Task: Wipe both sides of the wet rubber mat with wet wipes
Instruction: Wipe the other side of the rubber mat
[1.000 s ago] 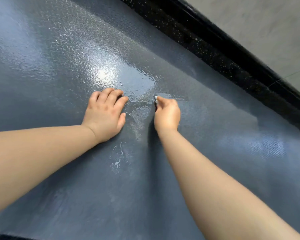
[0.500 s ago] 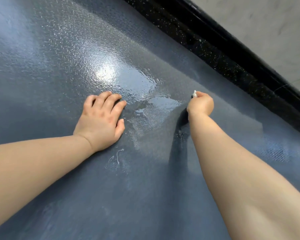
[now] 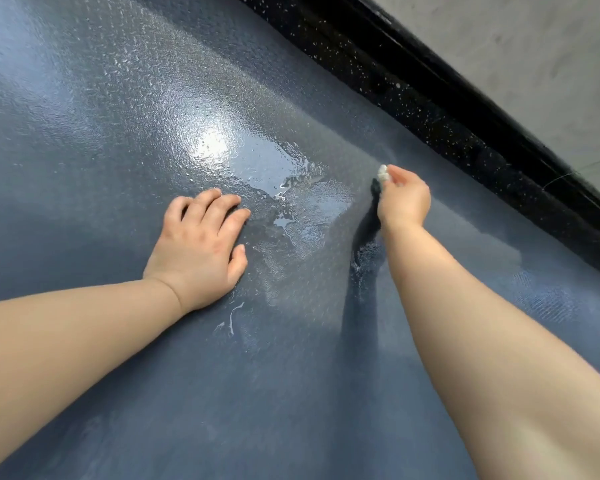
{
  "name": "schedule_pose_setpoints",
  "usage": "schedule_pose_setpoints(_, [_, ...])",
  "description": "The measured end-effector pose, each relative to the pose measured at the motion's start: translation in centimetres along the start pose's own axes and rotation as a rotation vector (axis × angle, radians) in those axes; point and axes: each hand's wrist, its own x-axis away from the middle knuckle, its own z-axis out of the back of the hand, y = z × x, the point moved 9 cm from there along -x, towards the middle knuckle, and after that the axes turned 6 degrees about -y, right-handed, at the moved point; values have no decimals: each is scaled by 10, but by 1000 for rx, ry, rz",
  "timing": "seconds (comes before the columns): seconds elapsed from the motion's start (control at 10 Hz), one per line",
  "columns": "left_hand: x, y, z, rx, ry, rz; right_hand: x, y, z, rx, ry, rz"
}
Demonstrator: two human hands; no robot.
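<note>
Right hand (image 3: 404,200), grip pinching the wet wipe (image 3: 382,173), has swept away from the puddle (image 3: 264,168), which remains on the rubber mat (image 3: 291,393); left hand (image 3: 198,245) stays spread.

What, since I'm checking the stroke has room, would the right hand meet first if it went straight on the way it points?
Only bare rubber mat lies ahead of the right hand and its wet wipe; the first obstacle is probably the black speckled ledge beyond the mat's far edge.

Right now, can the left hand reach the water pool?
Probably yes. The left hand lies flat on the mat, fingertips just short of the water pool, nothing between; the right hand, holding the wipe, is clear.
</note>
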Motion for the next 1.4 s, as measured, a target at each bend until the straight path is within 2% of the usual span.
schedule_pose_setpoints(0.1, [1,0,0,-5,7,4,-4,9,-12,94,-1,-86])
schedule_pose_setpoints(0.2, [0,2,-1,-1,11,-6,19,-13,-36,224,19,-6])
schedule_pose_setpoints(0.3, [-1,2,0,3,10,-9,52,-38,-75,163,-181,153])
schedule_pose_setpoints(0.4, [0,1,2,8,21,-7,75,-47,-99,-177,-476,200])
schedule_pose_setpoints(0.5, [1,0,1,16,15,-9,57,-36,-67,-337,-265,134])
schedule_pose_setpoints(0.6, [1,0,0,15,7,-20,37,3,-30,-302,-4,-85])
schedule_pose_setpoints(0.7, [1,0,0,33,10,-27,49,5,-42,-153,-82,-86])
schedule_pose_setpoints(0.8, [2,-1,0,63,17,-34,89,-18,-81,58,-299,42])
schedule_pose_setpoints(0.9, [2,-4,2,98,40,-48,132,-17,-95,-144,-473,-54])
schedule_pose_setpoints(1.0, [1,-7,0,131,34,-57,160,0,-63,-353,-446,-196])
schedule_pose_setpoints(1.2, [-1,-11,-6,36,-213,-97,190,35,15,-208,-357,-369])
schedule_pose_setpoints(1.4, [-10,-9,7,-81,-524,-173,178,22,24,-131,-420,-290])
